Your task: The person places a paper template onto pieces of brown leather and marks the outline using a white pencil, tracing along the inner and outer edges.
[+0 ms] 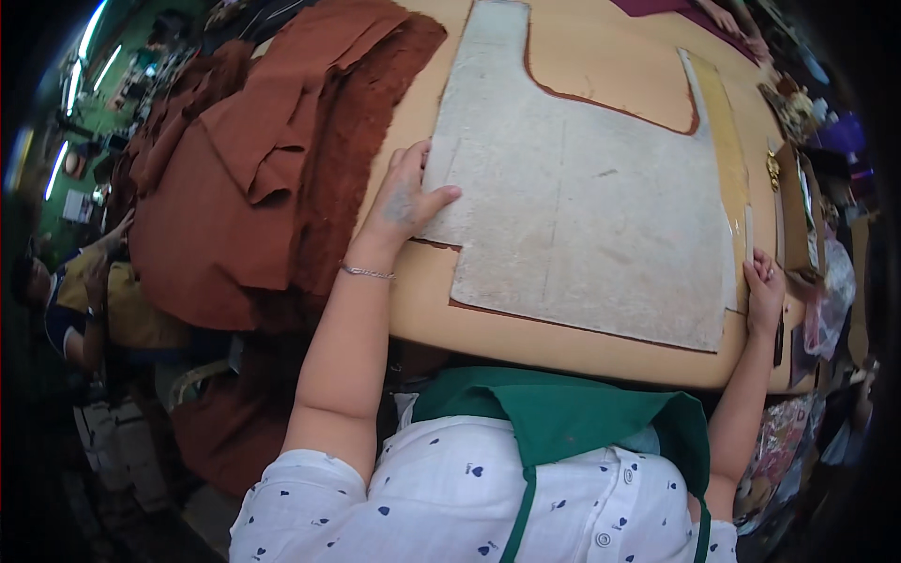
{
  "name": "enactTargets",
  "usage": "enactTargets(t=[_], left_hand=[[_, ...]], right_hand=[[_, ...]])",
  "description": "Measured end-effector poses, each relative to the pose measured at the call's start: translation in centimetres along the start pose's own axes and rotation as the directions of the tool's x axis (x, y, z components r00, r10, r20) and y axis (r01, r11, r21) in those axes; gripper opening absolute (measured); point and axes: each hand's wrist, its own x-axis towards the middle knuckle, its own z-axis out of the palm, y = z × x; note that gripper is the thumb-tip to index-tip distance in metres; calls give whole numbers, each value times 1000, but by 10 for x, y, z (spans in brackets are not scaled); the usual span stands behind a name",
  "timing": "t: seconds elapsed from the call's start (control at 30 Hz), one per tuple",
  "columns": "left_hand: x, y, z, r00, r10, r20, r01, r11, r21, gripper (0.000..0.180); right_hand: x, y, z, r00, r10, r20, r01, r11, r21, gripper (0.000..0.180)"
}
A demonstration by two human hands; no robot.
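A large grey cutting template (582,206) with a deep cut-out lies flat on the table, a tan-yellow strip (723,150) along its right side. Reddish-brown material (699,122) peeks out beneath its edges. My left hand (404,195) grips the template's left edge, thumb on top and fingers around the rim. At the right edge, my right hand (766,289) is closed with curled fingers. A thin pale strip (749,235) runs up from those fingers; I cannot tell whether it is separate from the template.
Reddish-brown leather pieces (244,169) are heaped over the table's left side. An open cardboard box (801,211) stands by the right edge. Another person's hands (727,19) touch dark red material (666,7) at the far right. A co-worker (80,291) is at the left.
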Motion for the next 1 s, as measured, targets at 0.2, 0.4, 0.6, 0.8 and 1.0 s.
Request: enactTargets(t=[0.2, 0.4, 0.6, 0.8, 1.0], left_hand=[[-4, -2, -2, 1000, -14, 18, 14, 999, -45, 62], [5, -7, -2, 998, -39, 49, 37, 999, 34, 63], [-1, 0, -4, 1000, -8, 28, 7, 999, 38, 63], [-2, -2, -3, 1000, 31, -1, -31, 996, 89, 64], [-6, 1, -11, 996, 84, -26, -71, 945, 320, 59]], right_hand=[[0, 1, -1, 999, -21, -41, 20, 999, -34, 22], [-2, -3, 1, 999, -17, -34, 15, 997, -79, 23], [-4, 0, 3, 994, -79, -70, 74, 994, -75, 14], [-1, -6, 4, 997, -47, -68, 40, 994, -99, 12], [-5, -9, 10, 993, -98, -60, 94, 993, -67, 14]])
